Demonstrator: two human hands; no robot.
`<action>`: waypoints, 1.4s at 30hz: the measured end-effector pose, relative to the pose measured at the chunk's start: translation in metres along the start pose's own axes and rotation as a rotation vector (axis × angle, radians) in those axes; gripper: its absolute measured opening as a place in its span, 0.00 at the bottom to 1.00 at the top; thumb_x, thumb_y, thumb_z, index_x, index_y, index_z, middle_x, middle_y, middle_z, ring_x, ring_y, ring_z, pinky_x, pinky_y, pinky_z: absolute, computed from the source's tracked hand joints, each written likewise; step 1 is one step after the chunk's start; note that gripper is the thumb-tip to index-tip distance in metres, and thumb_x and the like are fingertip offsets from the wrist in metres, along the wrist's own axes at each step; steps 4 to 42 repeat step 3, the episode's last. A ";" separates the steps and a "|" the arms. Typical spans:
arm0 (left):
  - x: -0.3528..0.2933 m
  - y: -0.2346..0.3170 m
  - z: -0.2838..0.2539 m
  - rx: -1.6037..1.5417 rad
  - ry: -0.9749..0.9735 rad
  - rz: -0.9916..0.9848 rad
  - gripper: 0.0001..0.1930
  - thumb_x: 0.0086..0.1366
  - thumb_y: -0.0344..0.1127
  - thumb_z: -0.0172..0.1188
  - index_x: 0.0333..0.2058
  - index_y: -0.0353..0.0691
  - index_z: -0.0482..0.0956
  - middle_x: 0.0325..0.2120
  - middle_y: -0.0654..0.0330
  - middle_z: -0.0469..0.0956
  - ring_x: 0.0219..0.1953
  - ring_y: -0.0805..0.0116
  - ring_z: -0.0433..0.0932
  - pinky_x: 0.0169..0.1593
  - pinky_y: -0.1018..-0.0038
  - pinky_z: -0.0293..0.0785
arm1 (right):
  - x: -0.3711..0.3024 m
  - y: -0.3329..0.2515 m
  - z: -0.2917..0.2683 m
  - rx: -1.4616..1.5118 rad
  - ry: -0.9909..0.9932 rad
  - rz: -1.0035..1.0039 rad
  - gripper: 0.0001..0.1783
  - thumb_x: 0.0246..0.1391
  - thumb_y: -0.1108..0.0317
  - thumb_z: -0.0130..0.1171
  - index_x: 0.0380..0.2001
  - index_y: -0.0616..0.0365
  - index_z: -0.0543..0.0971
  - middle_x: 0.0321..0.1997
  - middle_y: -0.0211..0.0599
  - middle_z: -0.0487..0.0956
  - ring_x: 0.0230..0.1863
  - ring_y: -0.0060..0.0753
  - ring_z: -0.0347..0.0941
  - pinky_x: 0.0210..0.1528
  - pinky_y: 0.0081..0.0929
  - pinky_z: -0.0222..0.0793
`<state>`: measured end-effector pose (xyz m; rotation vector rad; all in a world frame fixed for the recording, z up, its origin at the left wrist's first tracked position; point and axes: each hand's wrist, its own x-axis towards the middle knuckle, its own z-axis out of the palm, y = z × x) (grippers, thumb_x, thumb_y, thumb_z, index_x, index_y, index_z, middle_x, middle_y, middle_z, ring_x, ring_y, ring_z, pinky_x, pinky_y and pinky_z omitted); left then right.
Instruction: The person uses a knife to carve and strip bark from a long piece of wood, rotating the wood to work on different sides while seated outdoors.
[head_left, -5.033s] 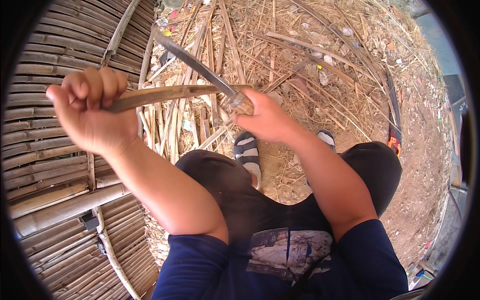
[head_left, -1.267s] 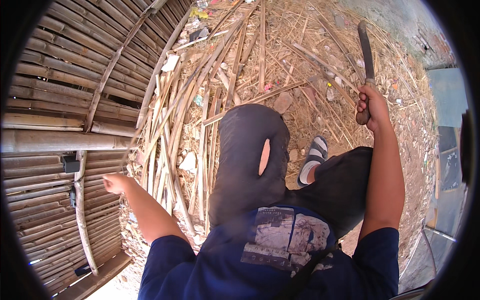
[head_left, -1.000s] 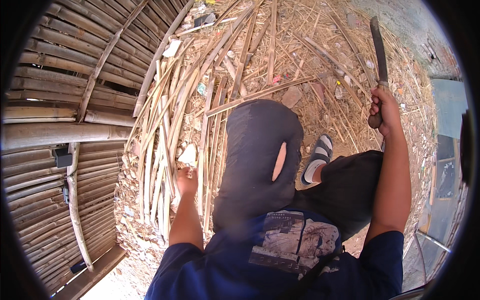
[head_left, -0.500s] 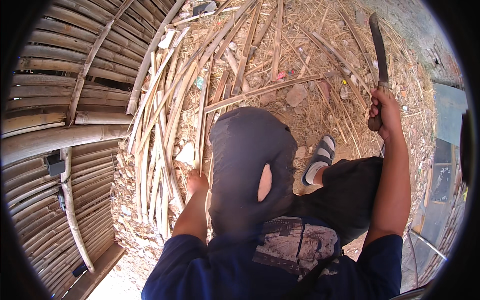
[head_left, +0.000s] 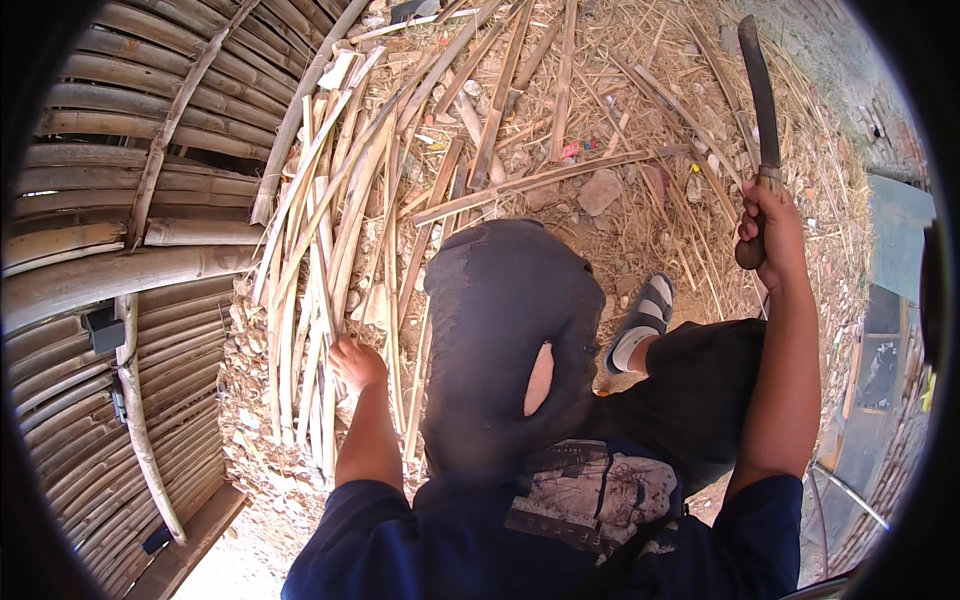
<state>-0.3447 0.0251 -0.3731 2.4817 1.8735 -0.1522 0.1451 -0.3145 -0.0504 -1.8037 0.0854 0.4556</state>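
My right hand (head_left: 772, 232) is closed round the handle of a machete (head_left: 761, 105), whose long dark blade points up and away at the far right. My left hand (head_left: 357, 363) is low over a loose bundle of split bamboo strips (head_left: 318, 262) on the ground to my left. Its fingers look bent and slightly apart, with the tips at the edge of the strips; no strip shows plainly inside them. Beside this hand, more thin strips (head_left: 391, 215) lie lengthwise next to my bent knee (head_left: 510, 310) in torn dark trousers.
A slatted bamboo wall (head_left: 150, 210) rises on the left. Straw, stones and scattered strips cover the ground ahead, with one strip (head_left: 545, 182) lying crosswise beyond my knee. My sandalled foot (head_left: 645, 315) rests right of centre. A grey sheet (head_left: 898, 240) stands at the right.
My left hand has moved left, away from the strips beside my knee to the larger bundle. Those strips have shifted and spread. The machete in my right hand has barely moved.
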 end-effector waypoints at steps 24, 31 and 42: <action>-0.010 0.020 -0.008 0.058 -0.100 0.251 0.22 0.70 0.45 0.53 0.58 0.43 0.67 0.54 0.49 0.66 0.57 0.52 0.66 0.64 0.50 0.64 | 0.003 0.003 -0.003 0.027 0.009 0.019 0.12 0.56 0.65 0.63 0.39 0.53 0.71 0.24 0.23 0.68 0.18 0.18 0.62 0.24 0.21 0.62; -0.010 0.020 -0.008 0.058 -0.100 0.251 0.22 0.70 0.45 0.53 0.58 0.43 0.67 0.54 0.49 0.66 0.57 0.52 0.66 0.64 0.50 0.64 | 0.003 0.003 -0.003 0.027 0.009 0.019 0.12 0.56 0.65 0.63 0.39 0.53 0.71 0.24 0.23 0.68 0.18 0.18 0.62 0.24 0.21 0.62; -0.010 0.020 -0.008 0.058 -0.100 0.251 0.22 0.70 0.45 0.53 0.58 0.43 0.67 0.54 0.49 0.66 0.57 0.52 0.66 0.64 0.50 0.64 | 0.003 0.003 -0.003 0.027 0.009 0.019 0.12 0.56 0.65 0.63 0.39 0.53 0.71 0.24 0.23 0.68 0.18 0.18 0.62 0.24 0.21 0.62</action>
